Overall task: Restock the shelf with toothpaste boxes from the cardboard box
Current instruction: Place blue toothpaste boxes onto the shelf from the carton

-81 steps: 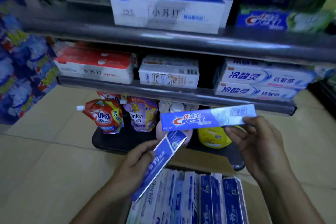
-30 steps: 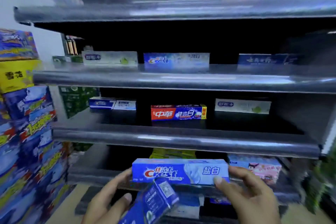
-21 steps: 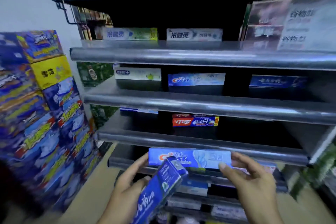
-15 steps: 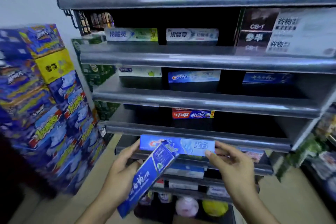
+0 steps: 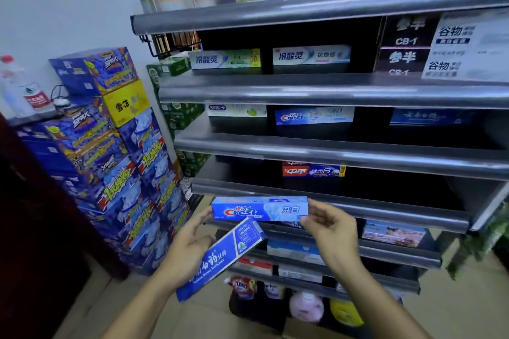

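Observation:
My right hand [image 5: 332, 231] pinches the right end of a light blue Crest toothpaste box [image 5: 259, 208], held level in front of the shelf rack [image 5: 344, 151]. My left hand [image 5: 190, 248] grips a dark blue toothpaste box [image 5: 220, 259] that slants down to the left, and its fingertips touch the Crest box's left end. A matching Crest box [image 5: 314, 115] stands on the shelf two levels higher, a red-and-blue box [image 5: 312, 170] on the shelf just above my hands. The cardboard box is out of view.
Stacked blue and yellow cartons [image 5: 110, 151] fill the floor left of the rack. Other toothpaste boxes [image 5: 311, 55] line the upper shelves, black-and-white cartons [image 5: 446, 44] at upper right. Detergent pouches [image 5: 243, 287] sit at the bottom. Tiled floor lies below.
I have risen from the cardboard box on the floor and my view lifted to the upper shelves. Both hands carried their toothpaste boxes up in front of the rack.

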